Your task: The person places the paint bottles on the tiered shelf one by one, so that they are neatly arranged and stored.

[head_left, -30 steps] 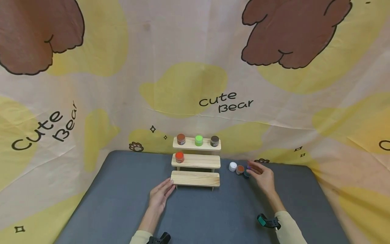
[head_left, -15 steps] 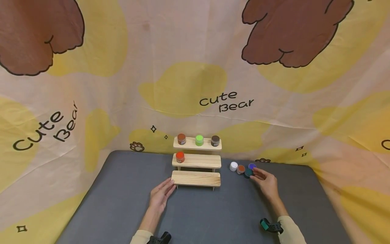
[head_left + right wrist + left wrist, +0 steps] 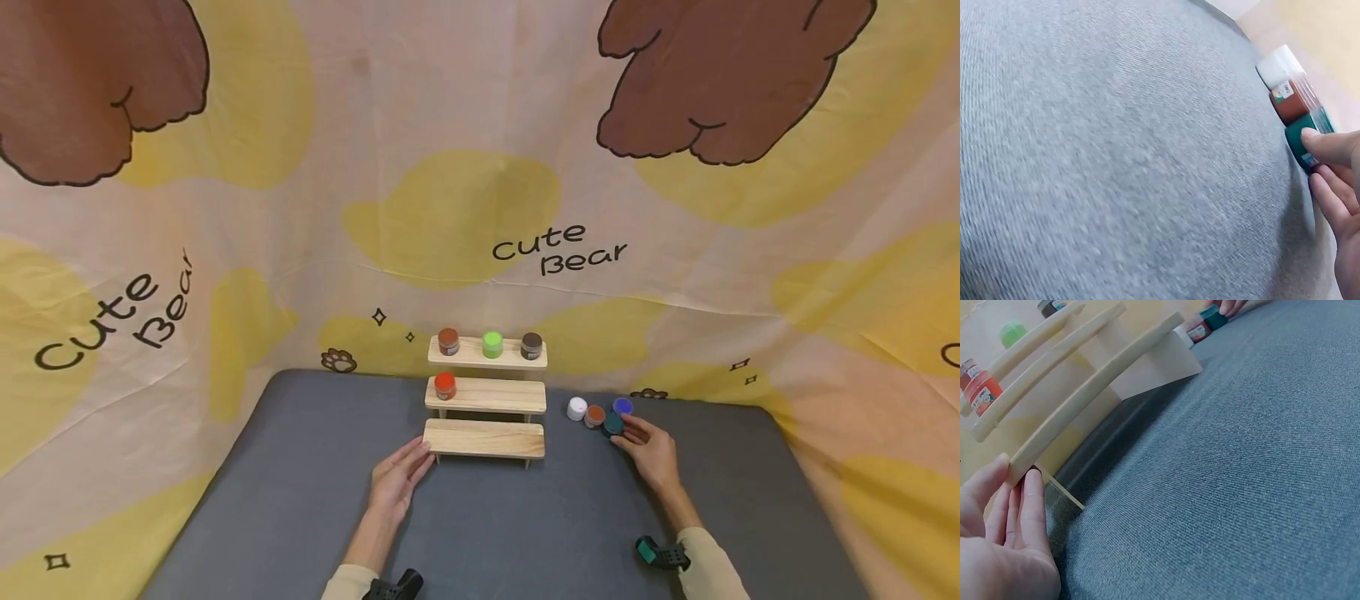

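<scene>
A three-tier wooden display stand (image 3: pixel 486 438) stands on the grey table. My left hand (image 3: pixel 393 487) grips the left end of its lowest tier, thumb on the end of the board and fingers underneath in the left wrist view. To the right of the stand, my right hand (image 3: pixel 656 460) pinches a dark green paint jar (image 3: pixel 1300 147) between thumb and fingers. The jar is low, by the tabletop. Close to it are a brown paint jar (image 3: pixel 595 416), a white paint jar (image 3: pixel 577 408) and a blue-lidded paint jar (image 3: pixel 622 406).
On the top tier are a brown jar (image 3: pixel 448 341), a bright green jar (image 3: pixel 492 344) and a dark brown jar (image 3: pixel 531 346). A red jar (image 3: pixel 445 385) sits at the left of the middle tier. Behind the table (image 3: pixel 315 467) hangs a printed cloth (image 3: pixel 420 217).
My right hand shifted slightly right off the blue-lidded jar, uncovering it, then came onto the dark green jar. The left hand keeps its place on the stand.
</scene>
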Demonstrator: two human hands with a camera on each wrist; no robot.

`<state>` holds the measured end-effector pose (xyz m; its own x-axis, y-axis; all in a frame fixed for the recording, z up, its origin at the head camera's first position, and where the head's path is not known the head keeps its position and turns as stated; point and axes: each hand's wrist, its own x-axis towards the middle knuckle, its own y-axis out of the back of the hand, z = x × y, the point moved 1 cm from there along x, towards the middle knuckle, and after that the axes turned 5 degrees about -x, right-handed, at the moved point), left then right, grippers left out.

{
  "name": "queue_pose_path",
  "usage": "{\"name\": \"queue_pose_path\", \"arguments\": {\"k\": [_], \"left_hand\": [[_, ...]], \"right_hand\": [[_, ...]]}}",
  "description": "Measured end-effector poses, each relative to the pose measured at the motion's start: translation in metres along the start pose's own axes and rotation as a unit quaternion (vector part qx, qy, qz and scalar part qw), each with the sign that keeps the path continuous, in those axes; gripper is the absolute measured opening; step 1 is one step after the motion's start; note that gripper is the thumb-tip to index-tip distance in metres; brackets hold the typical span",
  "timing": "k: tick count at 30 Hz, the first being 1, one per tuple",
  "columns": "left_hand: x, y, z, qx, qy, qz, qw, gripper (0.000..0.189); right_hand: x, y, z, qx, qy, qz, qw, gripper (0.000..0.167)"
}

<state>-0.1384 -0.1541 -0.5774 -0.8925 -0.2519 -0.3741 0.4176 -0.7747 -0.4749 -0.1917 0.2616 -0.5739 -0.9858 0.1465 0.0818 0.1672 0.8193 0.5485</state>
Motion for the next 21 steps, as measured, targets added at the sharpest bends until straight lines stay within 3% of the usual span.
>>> {"name": "queue_pose_path", "arguments": {"k": [12, 21], "left_hand": [[-0.002, 0.001, 0.003, 0.004, 0.000, -0.002, 1.0000, 0.053], [-0.001, 0.001, 0.002, 0.007, 0.002, -0.005, 1.0000, 0.051]], "right_hand": [[-0.003, -0.011, -0.005, 0.023, -0.010, 0.040, 0.9989, 0.049], [-0.011, 0.002, -0.004, 0.017, -0.024, 0.035, 0.9990, 0.048]]}}
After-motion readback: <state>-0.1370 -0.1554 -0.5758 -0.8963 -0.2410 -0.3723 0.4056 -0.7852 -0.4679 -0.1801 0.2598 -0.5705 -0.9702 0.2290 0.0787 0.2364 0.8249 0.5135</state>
